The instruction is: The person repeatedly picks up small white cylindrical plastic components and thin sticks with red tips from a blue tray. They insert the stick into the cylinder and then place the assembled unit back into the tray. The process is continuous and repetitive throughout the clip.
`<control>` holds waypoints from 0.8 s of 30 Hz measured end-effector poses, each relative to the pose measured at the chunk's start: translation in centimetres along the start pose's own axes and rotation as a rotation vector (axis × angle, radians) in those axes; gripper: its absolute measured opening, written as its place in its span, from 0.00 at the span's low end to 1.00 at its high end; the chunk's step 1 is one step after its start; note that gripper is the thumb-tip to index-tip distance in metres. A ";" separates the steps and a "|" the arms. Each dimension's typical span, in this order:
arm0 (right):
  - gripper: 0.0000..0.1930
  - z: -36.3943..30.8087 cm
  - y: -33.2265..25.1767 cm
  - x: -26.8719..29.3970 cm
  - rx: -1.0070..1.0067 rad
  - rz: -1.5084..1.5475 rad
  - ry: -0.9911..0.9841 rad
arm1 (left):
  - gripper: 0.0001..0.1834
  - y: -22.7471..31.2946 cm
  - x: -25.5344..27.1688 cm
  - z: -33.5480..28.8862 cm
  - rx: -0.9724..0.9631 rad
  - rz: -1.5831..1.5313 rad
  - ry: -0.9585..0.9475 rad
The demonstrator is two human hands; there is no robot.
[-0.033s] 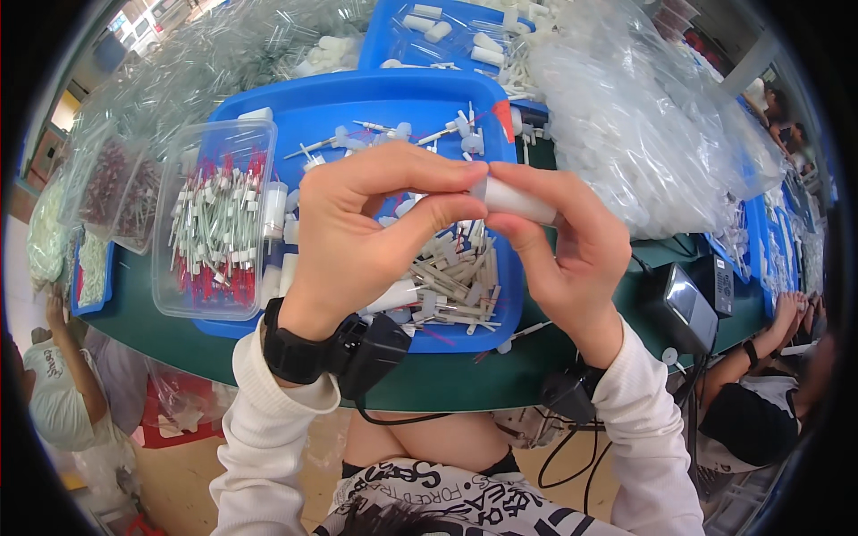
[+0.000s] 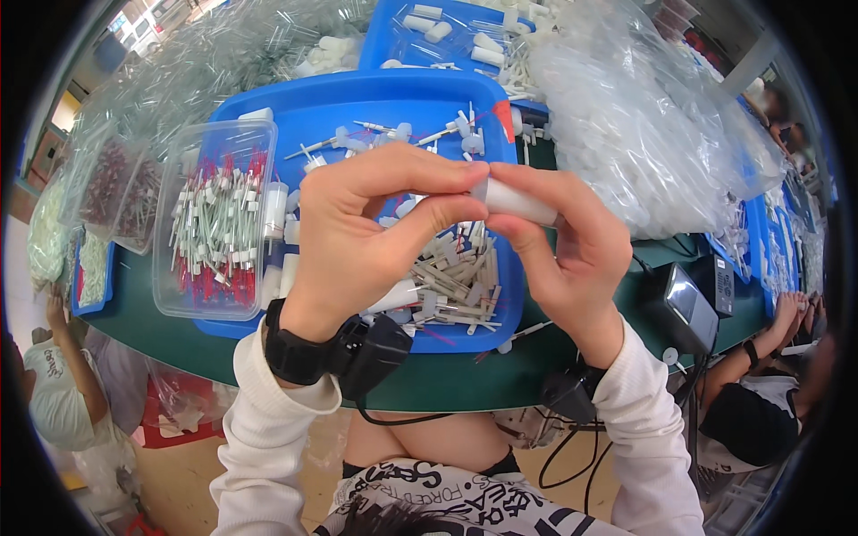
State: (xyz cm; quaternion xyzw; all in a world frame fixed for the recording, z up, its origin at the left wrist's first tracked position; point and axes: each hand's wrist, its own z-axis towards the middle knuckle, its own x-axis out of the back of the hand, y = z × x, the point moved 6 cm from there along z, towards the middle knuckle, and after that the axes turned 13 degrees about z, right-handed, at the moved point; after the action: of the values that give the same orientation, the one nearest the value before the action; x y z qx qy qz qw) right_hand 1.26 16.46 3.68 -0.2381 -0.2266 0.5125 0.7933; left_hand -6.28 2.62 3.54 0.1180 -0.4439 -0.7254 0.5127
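Observation:
Above the blue tray (image 2: pixel 349 87), my two hands meet on a small white plastic cylinder (image 2: pixel 522 202). My left hand (image 2: pixel 357 228) pinches its left end, a greyish translucent piece, between thumb and forefinger. Around the white body, the thumb and fingers of my right hand (image 2: pixel 581 246) are closed. The cylinder lies nearly level, tilted slightly down to the right. Below the hands, the tray holds many thin white stems (image 2: pixel 460 299) and pale caps, partly hidden by my left hand.
A clear plastic box (image 2: pixel 163 290) of red-wired white parts overlaps the tray's left side. Another blue tray (image 2: pixel 371 40) and a large clear bag of white pieces (image 2: pixel 626 134) stand behind. A black device (image 2: pixel 681 308) with cables sits right. Other people work at both sides.

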 end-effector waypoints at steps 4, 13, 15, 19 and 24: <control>0.15 0.3 0.0 0.2 0.071 -0.010 -0.036 | 0.13 0.2 -0.3 -0.1 -0.028 -0.036 0.021; 0.12 0.3 0.6 0.5 -0.267 0.261 0.047 | 0.15 -0.3 -0.8 0.2 -0.010 -0.189 0.021; 0.11 0.1 0.8 0.5 -0.288 0.177 -0.019 | 0.15 -0.5 -0.9 0.2 0.040 -0.202 0.024; 0.11 -0.4 0.7 0.3 -0.289 0.203 -0.012 | 0.14 -0.7 -0.8 0.2 0.035 -0.140 -0.004; 0.12 -1.1 0.8 -0.1 -0.317 0.292 0.045 | 0.13 -0.7 -0.3 -0.1 -0.005 -0.060 -0.002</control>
State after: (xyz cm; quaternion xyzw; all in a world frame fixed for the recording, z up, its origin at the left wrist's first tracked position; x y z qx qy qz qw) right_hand 1.29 16.56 2.31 -0.4017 -0.2499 0.5746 0.6679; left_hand -6.54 2.87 2.91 0.1294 -0.4389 -0.7416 0.4905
